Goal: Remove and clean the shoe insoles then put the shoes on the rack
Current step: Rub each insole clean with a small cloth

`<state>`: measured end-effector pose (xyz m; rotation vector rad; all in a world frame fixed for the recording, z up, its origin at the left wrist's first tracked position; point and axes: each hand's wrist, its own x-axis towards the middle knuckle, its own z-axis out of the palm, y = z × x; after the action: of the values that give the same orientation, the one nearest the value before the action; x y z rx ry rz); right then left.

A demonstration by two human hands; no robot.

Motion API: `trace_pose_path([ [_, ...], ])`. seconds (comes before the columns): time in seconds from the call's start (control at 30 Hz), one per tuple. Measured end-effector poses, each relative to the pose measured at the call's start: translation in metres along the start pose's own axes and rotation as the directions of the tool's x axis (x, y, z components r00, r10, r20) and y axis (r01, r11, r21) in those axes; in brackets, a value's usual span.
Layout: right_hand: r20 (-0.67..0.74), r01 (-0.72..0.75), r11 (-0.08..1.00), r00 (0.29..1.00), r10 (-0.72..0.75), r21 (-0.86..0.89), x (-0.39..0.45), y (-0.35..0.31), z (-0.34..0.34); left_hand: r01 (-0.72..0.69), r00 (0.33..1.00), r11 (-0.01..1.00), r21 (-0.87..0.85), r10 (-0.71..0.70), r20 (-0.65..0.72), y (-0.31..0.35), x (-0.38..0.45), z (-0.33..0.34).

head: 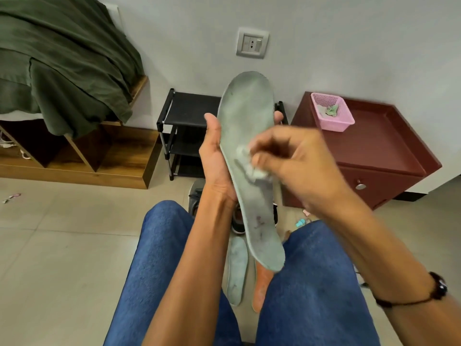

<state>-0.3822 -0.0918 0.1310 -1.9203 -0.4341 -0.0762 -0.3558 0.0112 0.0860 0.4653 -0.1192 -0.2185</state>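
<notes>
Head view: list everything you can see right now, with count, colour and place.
held insole: 1, pale grey-green, upright in the left hand
wipe: 1, white, pressed on the held insole
insoles on floor: 2, one pale green, one orange, between the knees
shoes: at least 2, dark, mostly hidden behind the arms
shoe rack: 1, black, against the wall
cabinet: 1, maroon, right of the rack
basket: 1, pink, on the cabinet
blanket: 1, dark green, far left
wall socket: 1, grey
left hand: grips the held insole
right hand: pinches the wipe
</notes>
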Motion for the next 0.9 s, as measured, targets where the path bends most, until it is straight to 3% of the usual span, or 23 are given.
trace_pose_path([
  [0.03, -0.12, 0.035, 0.997, 0.992, -0.044, -0.07, 0.01, -0.001, -0.008, -0.025, 0.999, 1.0, 0.017, 0.026, -0.026, -0.001, 0.0, 0.002],
  [0.1, -0.257, 0.103, 0.917, 0.942, -0.214, -0.385, 0.029, -0.004, -0.018, -0.049, 0.997, 0.998, 0.025, 0.051, -0.059, -0.003, 0.0, 0.002],
  [0.2, -0.188, 0.136, 0.729, 0.92, -0.344, -0.671, 0.041, 0.005, -0.003, -0.062, 0.997, 0.998, 0.011, 0.063, -0.048, -0.007, 0.001, 0.004],
  [0.33, -0.163, 0.198, 0.762, 0.915, -0.37, -0.617, 0.018, 0.011, 0.034, 0.0, 1.0, 0.999, -0.042, 0.0, 0.004, -0.006, 0.002, 0.001],
  [0.43, -0.025, 0.251, 0.829, 0.953, -0.303, -0.5, -0.001, 0.01, 0.035, 0.023, 1.0, 0.999, 0.028, -0.024, 0.02, -0.003, 0.001, -0.003],
  [0.5, 0.057, 0.164, 0.925, 0.986, -0.154, -0.343, -0.003, 0.008, 0.021, 0.04, 0.999, 0.999, 0.034, -0.039, -0.02, -0.003, 0.0, -0.002],
  [0.57, -0.014, 0.098, 0.959, 0.994, -0.105, -0.266, 0.004, 0.006, 0.004, 0.02, 0.995, 0.999, 0.043, -0.015, -0.099, -0.004, -0.001, 0.002],
  [0.7, -0.263, 0.094, 0.885, 0.936, -0.235, -0.457, 0.042, 0.003, -0.016, -0.011, 0.994, 0.995, 0.099, 0.022, -0.108, -0.007, -0.001, 0.005],
  [0.8, -0.265, 0.058, 0.823, 0.932, -0.248, -0.565, 0.055, 0.008, 0.001, -0.006, 0.995, 0.999, 0.052, 0.011, -0.1, -0.007, 0.002, 0.001],
  [0.9, -0.177, 0.165, 0.825, 0.936, -0.303, -0.541, 0.037, 0.015, 0.032, -0.043, 0.992, 0.998, -0.042, 0.037, -0.12, -0.002, 0.004, -0.008],
])
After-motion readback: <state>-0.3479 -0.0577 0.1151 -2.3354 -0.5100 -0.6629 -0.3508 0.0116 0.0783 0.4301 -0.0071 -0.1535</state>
